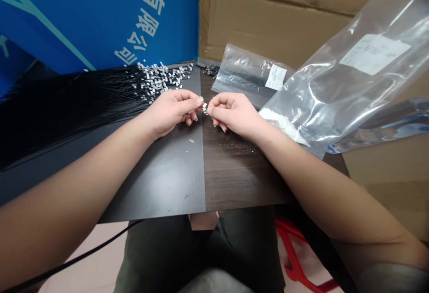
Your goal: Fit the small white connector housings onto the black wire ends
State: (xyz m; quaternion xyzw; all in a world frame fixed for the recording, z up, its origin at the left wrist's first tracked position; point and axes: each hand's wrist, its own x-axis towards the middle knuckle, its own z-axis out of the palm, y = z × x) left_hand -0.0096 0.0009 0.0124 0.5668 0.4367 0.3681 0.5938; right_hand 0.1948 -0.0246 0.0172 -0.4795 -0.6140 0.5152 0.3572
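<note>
Just above the seam in the tabletop, my left hand (179, 108) and my right hand (231, 109) face each other with their fingertips almost meeting. Small white connectors (204, 107) show in the gap between the fingertips. The left thumb and forefinger pinch against the left side of these pieces. My right hand is also closed in a pinch, touching their right side; whether it holds a further part is too small to tell. Left of my hands lies a large bundle of thin black wires (83, 98) with white connectors (157, 78) on their ends.
Right of my hands lies a large clear bag (321, 87) containing small white pieces (279, 121). Behind stands a labelled smaller bag (248, 74), against a cardboard box (261, 20). A blue panel (100, 11) rises at back left. Tiny scraps (191, 141) lie on the table (167, 185).
</note>
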